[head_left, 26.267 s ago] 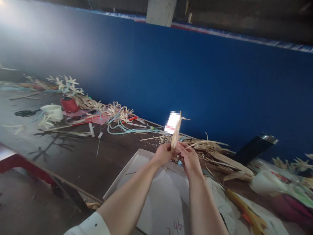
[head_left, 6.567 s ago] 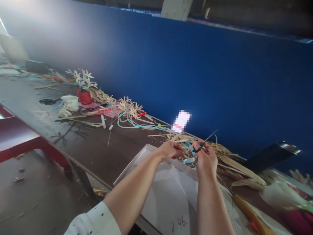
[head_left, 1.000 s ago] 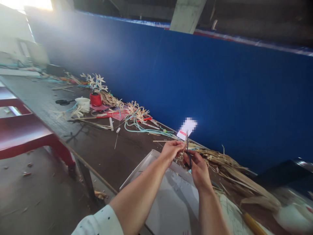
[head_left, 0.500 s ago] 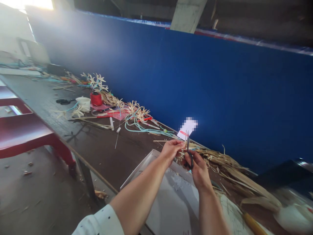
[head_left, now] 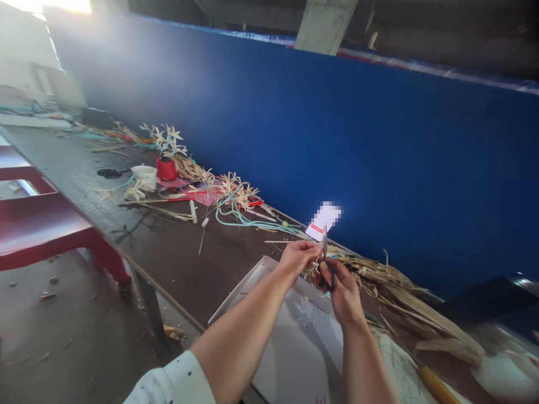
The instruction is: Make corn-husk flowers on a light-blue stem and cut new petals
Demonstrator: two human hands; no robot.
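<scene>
The person's right hand (head_left: pixel 346 297) grips a pair of metal scissors with black looped handles (head_left: pixel 325 247), its fingers around the handles and the 2 blades close together, pointing up toward the far edge of the tabletop (head_left: pixel 236 252). Just beside the blades, the left hand (head_left: pixel 297 260) has its fingertips pinched together; what they hold, perhaps a pale strip, is too small to tell. Both hands are above the far end of a shallow white cardboard box (head_left: pixel 290 331), which reaches past the tabletop's near edge.

Behind the scissors, by the far edge, stands a white card with a red stripe (head_left: pixel 315 230), partly pixelated. A heap of long, dry, tan husks (head_left: pixel 379 268) lies along that edge to the right of the hands. To the left, along the same edge, lie light blue cords (head_left: pixel 244 222), pale star-shaped flowers of curled strips (head_left: pixel 234 191) and a red spool of thread (head_left: pixel 167 169). Near the spool are a white plastic cup (head_left: pixel 146 178) and another pair of black-handled scissors (head_left: pixel 113 173).
</scene>
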